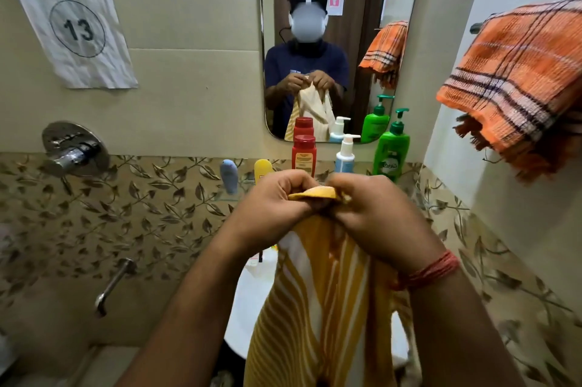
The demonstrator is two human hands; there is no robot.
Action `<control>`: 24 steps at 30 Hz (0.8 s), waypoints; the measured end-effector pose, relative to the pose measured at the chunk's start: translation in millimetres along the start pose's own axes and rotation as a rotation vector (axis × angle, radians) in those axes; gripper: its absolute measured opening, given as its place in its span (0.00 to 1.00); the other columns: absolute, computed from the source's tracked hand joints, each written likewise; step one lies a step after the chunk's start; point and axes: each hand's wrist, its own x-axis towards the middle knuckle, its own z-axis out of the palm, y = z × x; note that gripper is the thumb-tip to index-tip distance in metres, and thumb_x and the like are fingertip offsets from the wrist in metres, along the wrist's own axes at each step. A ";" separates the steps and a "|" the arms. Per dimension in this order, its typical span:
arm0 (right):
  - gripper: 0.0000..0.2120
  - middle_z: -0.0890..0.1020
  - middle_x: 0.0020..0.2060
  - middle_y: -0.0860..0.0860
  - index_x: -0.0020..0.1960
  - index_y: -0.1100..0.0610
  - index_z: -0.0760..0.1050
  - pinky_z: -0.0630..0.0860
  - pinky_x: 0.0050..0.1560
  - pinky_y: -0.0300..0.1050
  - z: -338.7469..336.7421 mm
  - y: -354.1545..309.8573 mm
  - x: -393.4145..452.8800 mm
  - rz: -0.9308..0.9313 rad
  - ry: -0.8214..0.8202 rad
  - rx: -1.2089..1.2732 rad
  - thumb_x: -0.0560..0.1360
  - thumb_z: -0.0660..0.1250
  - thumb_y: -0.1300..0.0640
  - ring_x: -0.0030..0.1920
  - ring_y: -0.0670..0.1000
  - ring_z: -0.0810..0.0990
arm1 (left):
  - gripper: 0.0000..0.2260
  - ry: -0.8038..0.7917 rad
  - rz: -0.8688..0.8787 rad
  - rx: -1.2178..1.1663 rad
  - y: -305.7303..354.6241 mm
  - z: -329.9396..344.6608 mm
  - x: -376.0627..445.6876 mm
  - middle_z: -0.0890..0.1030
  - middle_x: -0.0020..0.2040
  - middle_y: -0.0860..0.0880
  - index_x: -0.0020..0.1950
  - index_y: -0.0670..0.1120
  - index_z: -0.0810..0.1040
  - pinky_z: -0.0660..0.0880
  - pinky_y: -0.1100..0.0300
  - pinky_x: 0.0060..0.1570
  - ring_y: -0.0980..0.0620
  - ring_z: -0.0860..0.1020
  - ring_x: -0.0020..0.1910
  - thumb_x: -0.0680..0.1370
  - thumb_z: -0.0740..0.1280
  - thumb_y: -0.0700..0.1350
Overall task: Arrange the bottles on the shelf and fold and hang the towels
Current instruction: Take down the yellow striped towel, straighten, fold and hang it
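A yellow and white striped towel (321, 292) hangs down in front of me. My left hand (271, 207) and my right hand (378, 213) pinch its top edge side by side, knuckles almost touching. Behind them, on a glass shelf (226, 196) under the mirror, stand a grey-blue bottle (229, 175), a yellow bottle (263, 170), a red bottle (304, 155), a white and blue pump bottle (345, 155) and a green pump bottle (391, 147). An orange checked towel (519, 81) hangs folded over a rail on the right wall.
A mirror (343, 40) faces me and shows a person holding the towel. A chrome mixer knob (74, 150) and a spout (115, 284) sit on the left wall. A white basin (248, 301) lies below the towel. A paper sign (71, 18) reads 13.
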 end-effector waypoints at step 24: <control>0.12 0.82 0.36 0.51 0.43 0.51 0.78 0.78 0.37 0.51 -30.3 52.4 -4.8 0.151 0.477 0.036 0.77 0.67 0.43 0.38 0.55 0.80 | 0.15 -0.128 -0.259 -0.173 -55.3 -14.9 -21.7 0.83 0.44 0.46 0.49 0.44 0.83 0.80 0.50 0.45 0.42 0.81 0.42 0.80 0.66 0.55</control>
